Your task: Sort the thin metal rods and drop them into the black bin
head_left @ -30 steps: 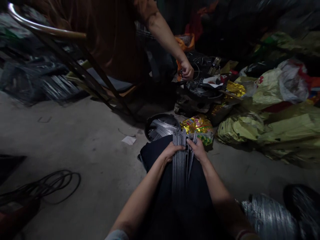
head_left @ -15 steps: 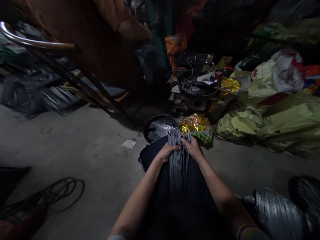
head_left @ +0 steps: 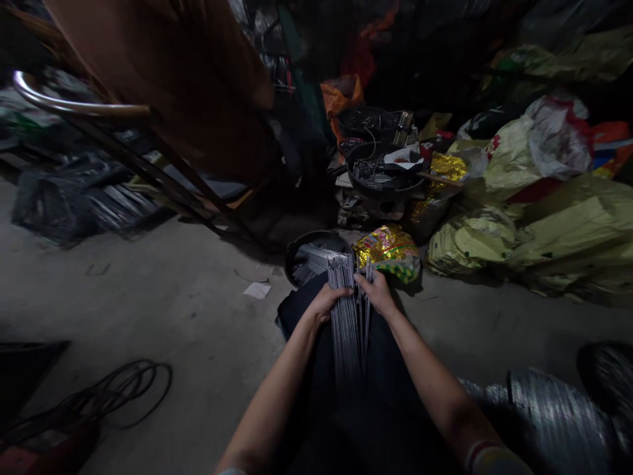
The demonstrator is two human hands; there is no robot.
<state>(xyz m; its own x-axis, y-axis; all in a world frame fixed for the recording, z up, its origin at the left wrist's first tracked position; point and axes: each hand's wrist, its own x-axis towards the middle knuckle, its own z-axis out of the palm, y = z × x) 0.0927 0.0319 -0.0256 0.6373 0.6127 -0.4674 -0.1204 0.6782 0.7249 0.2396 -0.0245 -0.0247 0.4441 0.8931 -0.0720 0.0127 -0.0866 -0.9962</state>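
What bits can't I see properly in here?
All in the head view:
Left hand: fingers mostly hidden behind the rods.
Rods' lower ends: lost in shadow against dark trousers.
Other person: head cut off by the top edge.
Gold packet: print too small and blurred to read.

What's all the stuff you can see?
thin rods: many, grey, centre
tub: one, black, beyond those rods, more inside
shiny packet: one, gold and green, right of tub
pan: one, black, behind the packet, metal pieces inside
paper scrap: one, white, floor left of tub
sacks: several, pale yellow, right side
bag: one, orange, top middle
curved rail: one, silvery, upper left
cable: one coil, black, lower left
wrapped bundles: several, grey, lower right
wrapped pile: one, dark, left
co-worker: one, brown clothes, upper left
lap: one, dark, bottom middle
left hand: one, bare, gripping most rods
right hand: one, bare, gripping a few
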